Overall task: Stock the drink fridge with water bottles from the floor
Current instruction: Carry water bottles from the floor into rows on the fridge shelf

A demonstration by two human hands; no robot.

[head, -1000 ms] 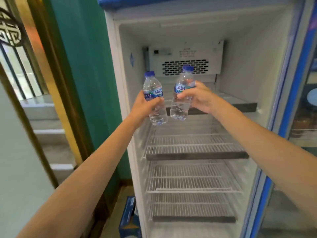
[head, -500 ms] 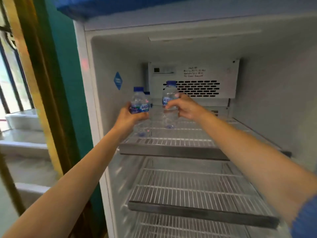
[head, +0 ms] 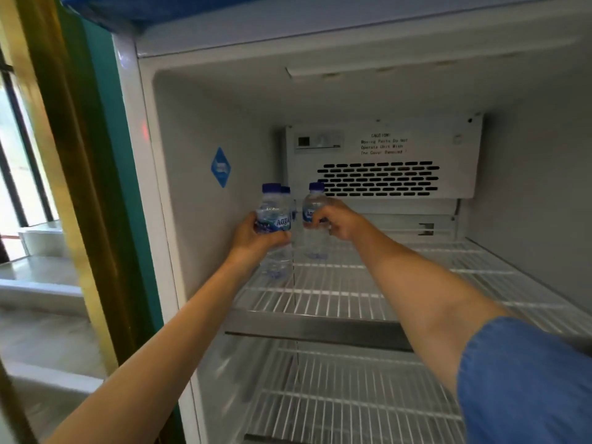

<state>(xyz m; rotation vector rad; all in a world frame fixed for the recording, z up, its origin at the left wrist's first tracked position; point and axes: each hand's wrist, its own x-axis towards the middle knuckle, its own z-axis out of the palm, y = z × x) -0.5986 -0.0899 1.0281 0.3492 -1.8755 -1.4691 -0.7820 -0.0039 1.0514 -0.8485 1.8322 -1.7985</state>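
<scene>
Stocking has barely begun: the left hand (head: 256, 235) and right hand (head: 336, 221), fingers wrapped around one water bottle (head: 274, 219) each, hover at the nearly bare top shelf's (head: 416, 283) ten o'clock corner.

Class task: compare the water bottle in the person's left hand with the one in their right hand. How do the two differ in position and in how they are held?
The left-hand bottle sits nearer the fridge's left wall; the right-hand bottle sits further right and deeper in. The left hand wraps its bottle from the left side, label showing; the right hand covers most of its bottle's label. Both are upright, clear, blue-capped, over the top wire shelf.
</scene>
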